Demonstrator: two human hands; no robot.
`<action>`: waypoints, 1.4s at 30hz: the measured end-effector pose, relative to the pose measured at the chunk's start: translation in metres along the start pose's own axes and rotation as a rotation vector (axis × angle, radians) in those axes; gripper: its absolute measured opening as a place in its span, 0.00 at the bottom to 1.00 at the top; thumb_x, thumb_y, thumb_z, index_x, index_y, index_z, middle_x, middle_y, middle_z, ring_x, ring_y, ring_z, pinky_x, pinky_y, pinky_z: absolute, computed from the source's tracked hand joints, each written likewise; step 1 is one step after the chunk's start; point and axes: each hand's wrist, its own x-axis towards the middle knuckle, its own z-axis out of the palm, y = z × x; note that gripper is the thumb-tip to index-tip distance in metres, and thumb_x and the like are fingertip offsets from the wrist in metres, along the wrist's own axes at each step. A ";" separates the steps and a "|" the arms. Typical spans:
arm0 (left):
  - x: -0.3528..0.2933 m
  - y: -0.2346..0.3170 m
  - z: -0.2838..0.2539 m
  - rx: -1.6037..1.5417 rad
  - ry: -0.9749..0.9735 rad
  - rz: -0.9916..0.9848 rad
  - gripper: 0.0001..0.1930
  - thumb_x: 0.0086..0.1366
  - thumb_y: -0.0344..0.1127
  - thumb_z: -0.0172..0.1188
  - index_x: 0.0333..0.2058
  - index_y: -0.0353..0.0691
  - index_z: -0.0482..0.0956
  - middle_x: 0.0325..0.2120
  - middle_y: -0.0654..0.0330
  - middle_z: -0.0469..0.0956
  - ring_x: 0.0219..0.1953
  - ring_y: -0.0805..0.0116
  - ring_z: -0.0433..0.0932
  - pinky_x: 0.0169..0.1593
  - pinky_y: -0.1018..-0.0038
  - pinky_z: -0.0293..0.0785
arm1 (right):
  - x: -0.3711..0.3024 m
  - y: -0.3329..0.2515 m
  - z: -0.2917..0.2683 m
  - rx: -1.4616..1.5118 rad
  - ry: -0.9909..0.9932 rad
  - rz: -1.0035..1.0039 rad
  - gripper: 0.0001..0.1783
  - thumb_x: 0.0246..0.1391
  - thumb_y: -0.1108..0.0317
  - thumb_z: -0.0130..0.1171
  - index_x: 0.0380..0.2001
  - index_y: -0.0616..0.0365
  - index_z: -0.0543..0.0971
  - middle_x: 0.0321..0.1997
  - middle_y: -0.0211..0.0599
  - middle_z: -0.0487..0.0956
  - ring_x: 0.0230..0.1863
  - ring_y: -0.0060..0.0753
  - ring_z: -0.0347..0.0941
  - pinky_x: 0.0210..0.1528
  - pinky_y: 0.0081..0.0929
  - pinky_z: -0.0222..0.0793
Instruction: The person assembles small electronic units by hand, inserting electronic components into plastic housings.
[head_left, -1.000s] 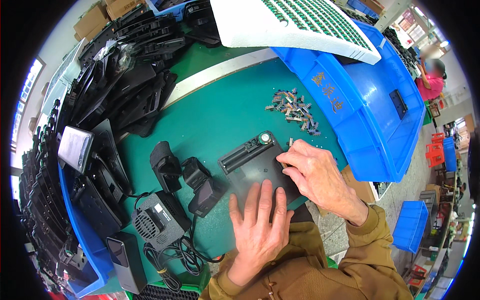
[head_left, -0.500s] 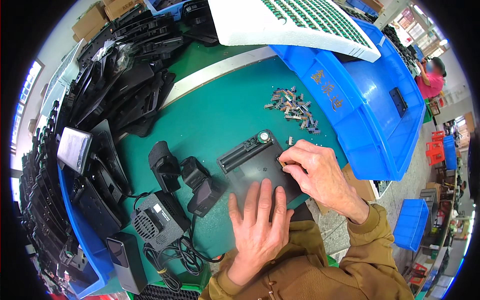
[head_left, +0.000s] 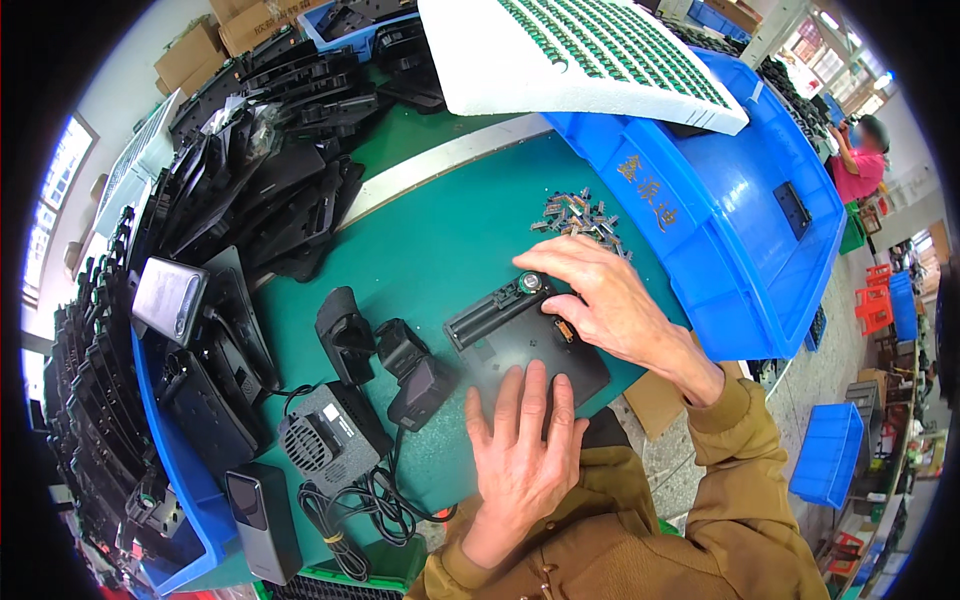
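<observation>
A flat black plastic housing (head_left: 505, 345) lies on the green work mat in front of me. My left hand (head_left: 525, 450) rests on its near part, fingers spread flat. A round silver-and-green part (head_left: 530, 283) sits at its far right corner, beside a long slot. My right hand (head_left: 610, 305) reaches over that corner with thumb and forefinger apart on either side of the round part; whether they touch it I cannot tell. A small copper-coloured component (head_left: 566, 330) sits at the housing's right side, below my right thumb. Beyond the hand lies a pile of small metal switch-like components (head_left: 578, 215).
At right stands a blue bin (head_left: 690, 240), with a white foam tray (head_left: 590, 75) of green boards across it. Black plastic parts (head_left: 260, 180) are heaped at left. Nearer are a grey speaker-like box (head_left: 325, 440), coiled black cable (head_left: 375, 520) and a power bank (head_left: 262, 525).
My right hand has let go of the small component at the housing's right side and moved up and left to the round part. My left hand stays on the housing.
</observation>
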 end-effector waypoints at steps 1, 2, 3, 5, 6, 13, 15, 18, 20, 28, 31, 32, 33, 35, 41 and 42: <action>0.000 0.000 0.000 -0.007 0.003 0.000 0.28 0.54 0.41 0.71 0.54 0.40 0.78 0.59 0.50 0.72 0.60 0.49 0.70 0.63 0.38 0.59 | 0.002 0.006 0.004 0.020 -0.028 -0.049 0.24 0.46 0.79 0.66 0.51 0.62 0.80 0.50 0.45 0.80 0.52 0.52 0.75 0.56 0.41 0.71; 0.000 0.001 -0.001 -0.005 0.008 0.004 0.28 0.54 0.41 0.71 0.54 0.40 0.78 0.59 0.50 0.72 0.60 0.49 0.70 0.63 0.38 0.59 | 0.004 0.009 0.006 0.039 -0.055 -0.097 0.24 0.46 0.80 0.65 0.51 0.63 0.80 0.50 0.45 0.80 0.52 0.51 0.75 0.56 0.41 0.71; 0.000 0.001 -0.001 -0.007 0.007 0.002 0.28 0.54 0.41 0.71 0.54 0.40 0.78 0.59 0.50 0.72 0.61 0.49 0.70 0.63 0.38 0.59 | 0.006 0.010 0.006 0.034 -0.096 -0.087 0.25 0.44 0.82 0.64 0.50 0.64 0.80 0.50 0.45 0.80 0.51 0.50 0.74 0.55 0.41 0.70; -0.001 -0.001 -0.001 -0.009 0.009 0.003 0.28 0.54 0.40 0.71 0.54 0.40 0.78 0.59 0.50 0.72 0.61 0.49 0.70 0.63 0.38 0.59 | 0.006 0.008 0.007 0.012 -0.105 -0.094 0.25 0.44 0.82 0.64 0.50 0.64 0.80 0.49 0.45 0.80 0.51 0.49 0.74 0.55 0.41 0.70; -0.002 -0.003 0.001 -0.010 0.024 0.020 0.28 0.56 0.41 0.69 0.55 0.39 0.77 0.59 0.49 0.71 0.60 0.49 0.70 0.60 0.37 0.61 | 0.006 0.007 0.007 -0.007 -0.117 -0.098 0.24 0.44 0.83 0.63 0.49 0.64 0.80 0.48 0.45 0.80 0.50 0.49 0.74 0.54 0.41 0.70; 0.000 -0.003 -0.004 -0.098 0.123 0.018 0.39 0.52 0.38 0.73 0.62 0.36 0.69 0.66 0.40 0.61 0.66 0.40 0.63 0.65 0.39 0.58 | 0.002 0.002 -0.008 -0.054 0.054 -0.126 0.24 0.41 0.86 0.62 0.47 0.64 0.80 0.46 0.45 0.80 0.48 0.51 0.75 0.50 0.42 0.73; 0.001 -0.002 -0.006 -0.124 0.153 0.036 0.41 0.52 0.37 0.74 0.63 0.33 0.66 0.67 0.36 0.58 0.67 0.36 0.60 0.66 0.39 0.58 | -0.005 -0.002 -0.019 -0.097 0.092 -0.116 0.24 0.41 0.86 0.62 0.47 0.63 0.80 0.46 0.45 0.80 0.48 0.51 0.75 0.50 0.42 0.73; -0.002 -0.001 -0.006 -0.189 0.216 0.029 0.41 0.58 0.41 0.71 0.64 0.29 0.61 0.65 0.28 0.56 0.65 0.29 0.60 0.64 0.36 0.59 | -0.020 -0.009 -0.033 -0.205 0.142 -0.085 0.25 0.38 0.84 0.64 0.45 0.64 0.80 0.45 0.46 0.79 0.45 0.52 0.74 0.48 0.42 0.72; -0.003 0.000 -0.008 -0.227 0.249 0.008 0.44 0.56 0.40 0.73 0.63 0.23 0.59 0.65 0.25 0.53 0.65 0.25 0.58 0.65 0.38 0.58 | -0.032 -0.021 -0.046 -0.227 0.163 -0.047 0.24 0.39 0.84 0.64 0.45 0.65 0.79 0.45 0.45 0.79 0.46 0.52 0.74 0.48 0.42 0.72; -0.003 0.004 -0.008 -0.257 0.160 -0.068 0.58 0.45 0.27 0.71 0.70 0.23 0.41 0.70 0.33 0.49 0.70 0.32 0.52 0.71 0.48 0.52 | -0.073 -0.062 -0.111 -0.339 0.245 0.083 0.23 0.40 0.83 0.65 0.45 0.62 0.80 0.44 0.43 0.79 0.47 0.49 0.75 0.49 0.38 0.73; -0.003 0.000 -0.007 -0.235 0.160 -0.042 0.61 0.45 0.30 0.73 0.71 0.26 0.39 0.70 0.34 0.51 0.69 0.33 0.56 0.70 0.47 0.54 | -0.081 -0.055 -0.152 -0.357 0.288 0.084 0.21 0.39 0.81 0.64 0.42 0.60 0.81 0.40 0.43 0.79 0.44 0.50 0.75 0.47 0.40 0.73; -0.003 0.000 -0.006 -0.229 0.158 -0.035 0.62 0.46 0.31 0.74 0.72 0.27 0.38 0.70 0.34 0.52 0.69 0.33 0.57 0.69 0.47 0.55 | -0.083 -0.046 -0.166 -0.376 0.338 0.067 0.20 0.38 0.81 0.63 0.40 0.58 0.81 0.38 0.43 0.78 0.41 0.51 0.75 0.44 0.42 0.72; -0.003 0.000 -0.005 -0.219 0.154 -0.034 0.61 0.45 0.31 0.74 0.72 0.27 0.40 0.70 0.35 0.53 0.68 0.34 0.57 0.69 0.48 0.56 | -0.087 -0.037 -0.181 -0.375 0.383 0.127 0.19 0.38 0.80 0.64 0.39 0.58 0.81 0.36 0.43 0.79 0.40 0.51 0.75 0.44 0.42 0.72; -0.005 0.000 -0.006 -0.202 0.132 -0.029 0.61 0.45 0.31 0.74 0.72 0.26 0.40 0.70 0.35 0.54 0.68 0.34 0.57 0.69 0.48 0.56 | -0.093 -0.013 -0.211 -0.375 0.478 0.240 0.17 0.38 0.78 0.65 0.37 0.58 0.82 0.32 0.45 0.79 0.38 0.53 0.77 0.41 0.44 0.72; -0.004 -0.002 -0.004 -0.112 0.076 0.004 0.58 0.52 0.43 0.72 0.71 0.25 0.44 0.68 0.35 0.57 0.67 0.34 0.60 0.68 0.48 0.58 | -0.093 0.114 -0.269 -0.739 0.494 0.464 0.16 0.40 0.72 0.62 0.38 0.61 0.81 0.35 0.47 0.81 0.40 0.52 0.78 0.43 0.44 0.72; -0.001 0.004 -0.007 -0.109 0.069 0.008 0.58 0.52 0.43 0.72 0.71 0.25 0.44 0.68 0.35 0.57 0.67 0.34 0.60 0.68 0.48 0.58 | -0.090 0.134 -0.270 -0.734 0.496 0.472 0.16 0.40 0.72 0.62 0.38 0.61 0.81 0.35 0.47 0.81 0.40 0.52 0.78 0.43 0.44 0.72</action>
